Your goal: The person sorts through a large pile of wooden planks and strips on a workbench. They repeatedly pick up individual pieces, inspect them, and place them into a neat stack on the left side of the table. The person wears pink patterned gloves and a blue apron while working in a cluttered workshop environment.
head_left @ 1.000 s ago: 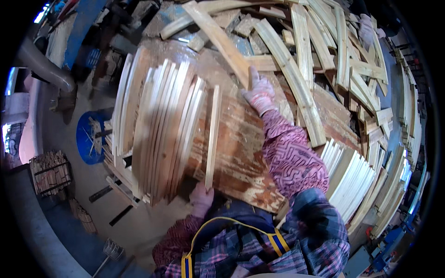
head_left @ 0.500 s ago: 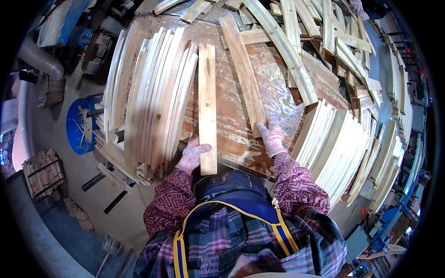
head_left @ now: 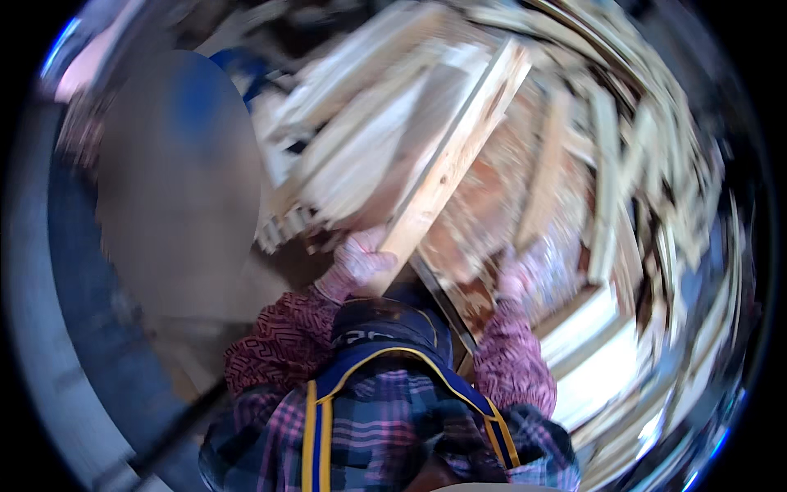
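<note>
The left hand (head_left: 358, 264), gloved, is closed round the near end of a long pale plank (head_left: 449, 164), which slants up and away over the worktable (head_left: 459, 307). The right hand (head_left: 515, 277) rests further right on the table among loose slats (head_left: 602, 176); the blur hides whether it grips anything. Held by one end only, the plank could twist or dip — its far end sits close to the stacked boards (head_left: 361, 131) on the left and might knock them askew. Room is tight: wood crowds the top and right, and the table edge sits right against the person's body. Only the floor (head_left: 176, 205) to the left lies open for swinging the plank clear.
</note>
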Demonstrator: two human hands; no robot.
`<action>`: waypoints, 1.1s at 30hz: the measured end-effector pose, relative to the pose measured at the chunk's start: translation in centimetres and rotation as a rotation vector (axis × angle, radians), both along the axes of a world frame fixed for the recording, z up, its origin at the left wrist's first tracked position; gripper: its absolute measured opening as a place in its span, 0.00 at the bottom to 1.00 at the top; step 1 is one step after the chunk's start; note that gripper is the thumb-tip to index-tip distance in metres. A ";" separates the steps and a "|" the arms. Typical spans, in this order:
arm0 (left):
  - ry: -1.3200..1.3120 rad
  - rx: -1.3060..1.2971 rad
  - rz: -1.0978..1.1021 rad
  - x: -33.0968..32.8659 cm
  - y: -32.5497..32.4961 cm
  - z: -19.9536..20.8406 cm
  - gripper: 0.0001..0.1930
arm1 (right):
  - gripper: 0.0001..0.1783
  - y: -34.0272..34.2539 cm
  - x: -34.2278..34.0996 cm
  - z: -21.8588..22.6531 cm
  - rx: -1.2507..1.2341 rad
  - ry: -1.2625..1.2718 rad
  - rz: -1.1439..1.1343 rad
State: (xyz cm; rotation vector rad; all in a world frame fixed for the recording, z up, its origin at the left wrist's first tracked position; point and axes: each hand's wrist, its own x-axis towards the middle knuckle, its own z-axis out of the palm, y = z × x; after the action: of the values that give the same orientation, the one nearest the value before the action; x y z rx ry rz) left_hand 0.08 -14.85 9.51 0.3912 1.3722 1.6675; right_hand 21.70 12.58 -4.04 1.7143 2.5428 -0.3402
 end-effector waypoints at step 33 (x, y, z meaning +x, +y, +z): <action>0.681 -0.159 0.473 -15.9 -9.9 1.8 0.18 | 0.15 -6.2 -3.3 4.4 -0.855 1.207 -0.624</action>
State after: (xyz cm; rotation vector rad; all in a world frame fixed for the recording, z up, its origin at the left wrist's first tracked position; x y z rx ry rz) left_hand -15.85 -24.77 11.32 0.6102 2.2221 1.8627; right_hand 18.43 6.43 0.34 2.0455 1.4622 -2.6248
